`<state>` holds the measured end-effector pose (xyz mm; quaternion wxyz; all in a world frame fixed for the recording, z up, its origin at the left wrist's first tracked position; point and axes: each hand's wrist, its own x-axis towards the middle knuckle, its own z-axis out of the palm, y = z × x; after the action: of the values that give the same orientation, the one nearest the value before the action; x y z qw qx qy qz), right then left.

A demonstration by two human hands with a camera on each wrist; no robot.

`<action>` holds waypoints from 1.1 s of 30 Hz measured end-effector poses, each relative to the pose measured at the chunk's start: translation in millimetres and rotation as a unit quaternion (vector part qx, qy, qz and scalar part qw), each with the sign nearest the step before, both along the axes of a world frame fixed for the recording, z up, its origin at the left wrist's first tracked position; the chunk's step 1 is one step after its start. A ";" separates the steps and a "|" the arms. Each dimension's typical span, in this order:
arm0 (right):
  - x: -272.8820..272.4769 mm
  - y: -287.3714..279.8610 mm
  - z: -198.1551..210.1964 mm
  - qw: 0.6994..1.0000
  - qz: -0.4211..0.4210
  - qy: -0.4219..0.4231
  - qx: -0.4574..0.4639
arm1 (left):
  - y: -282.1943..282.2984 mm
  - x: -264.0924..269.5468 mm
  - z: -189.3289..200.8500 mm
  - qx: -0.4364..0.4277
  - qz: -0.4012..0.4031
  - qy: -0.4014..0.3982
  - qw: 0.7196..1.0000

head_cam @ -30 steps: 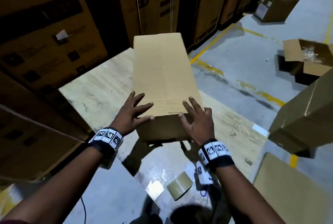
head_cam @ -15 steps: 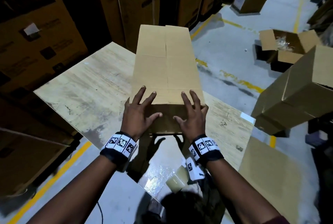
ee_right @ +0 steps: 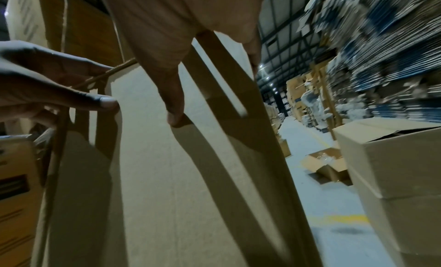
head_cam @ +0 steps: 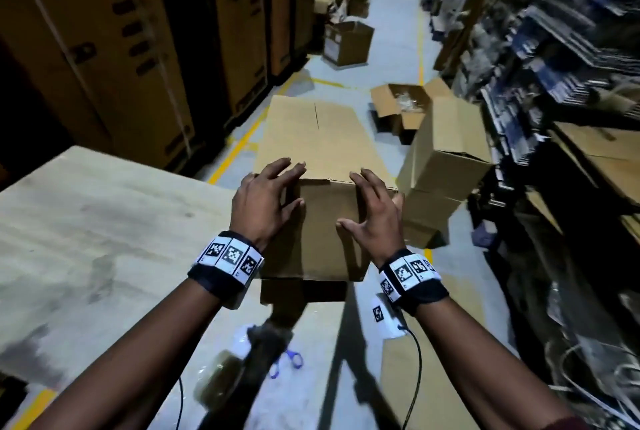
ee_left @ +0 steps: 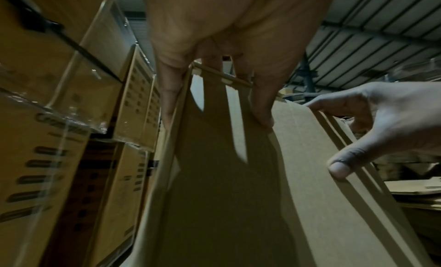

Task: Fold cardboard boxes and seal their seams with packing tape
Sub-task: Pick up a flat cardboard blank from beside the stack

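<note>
We've got our left hand [head_cam: 265, 202] spread over the near top-left corner of the cardboard box [head_cam: 322, 152], fingers draped onto the top panel and thumb pressed to the near face. Our right hand [head_cam: 375, 218] mirrors it at the near top-right corner, fingers splayed and slightly bent on the top edge, thumb on the near face. Both hands clasp the box between them, neither closed into a fist.

The box sits in front of us off the bench's [head_cam: 104, 239] right edge, out over the aisle floor [head_cam: 394, 59]. Half a second ago it stood on the bench with our fingers flat on its top; now it's swung right and the view has turned down the aisle. Below our wrists lie a tape roll [head_cam: 216, 381] and blue-handled scissors [head_cam: 287, 362].
</note>
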<state>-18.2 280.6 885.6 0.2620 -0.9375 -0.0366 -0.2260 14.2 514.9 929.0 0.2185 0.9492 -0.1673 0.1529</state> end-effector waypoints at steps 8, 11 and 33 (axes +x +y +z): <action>-41.5 -261.6 26.4 0.995 -0.066 -0.069 0.010 | -270.9 -23.2 29.0 -0.012 -0.069 -0.020 0.997; -31.9 -335.8 37.7 0.994 -0.077 -0.075 -0.001 | -339.1 -12.5 45.4 -0.020 -0.089 -0.020 0.996; 367.5 -620.5 8.9 0.979 -0.200 -0.024 -0.005 | -633.9 438.6 5.3 -0.005 -0.232 -0.006 0.973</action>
<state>349.3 -339.9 894.5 0.2060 -0.9213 0.1443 -0.2964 452.8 -119.0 934.3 0.2517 0.8826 -0.3830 0.1044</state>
